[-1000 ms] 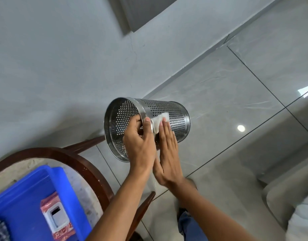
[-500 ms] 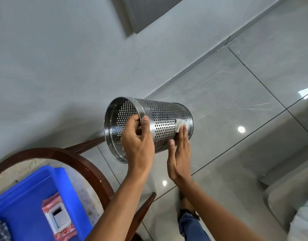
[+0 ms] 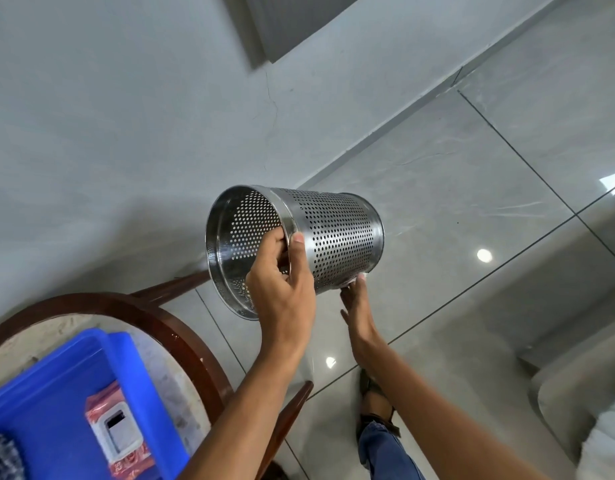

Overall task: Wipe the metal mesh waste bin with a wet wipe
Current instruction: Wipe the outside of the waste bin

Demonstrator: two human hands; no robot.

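Note:
The metal mesh waste bin [image 3: 337, 233] is held on its side in the air, its open mouth facing left toward the wall. My left hand [image 3: 282, 289] grips its rim, thumb outside and fingers inside. My right hand [image 3: 358, 310] reaches under the bin near its base end, fingers flat against the underside. Only a small white edge of the wet wipe [image 3: 361, 277] shows at my fingertips; the bin and my hand hide the remainder.
A round stone-topped table with a dark wooden rim [image 3: 181, 337] stands at lower left, carrying a blue tray [image 3: 56, 386] with a red wet-wipe pack [image 3: 119, 434]. A grey wall lies behind the bin. Glossy floor tiles [image 3: 472, 188] spread right; a pale seat [image 3: 576, 393] stands at lower right.
My right hand slid the wipe from near the rim along the bin's side toward the base, then down under it. The left hand kept its grip on the rim.

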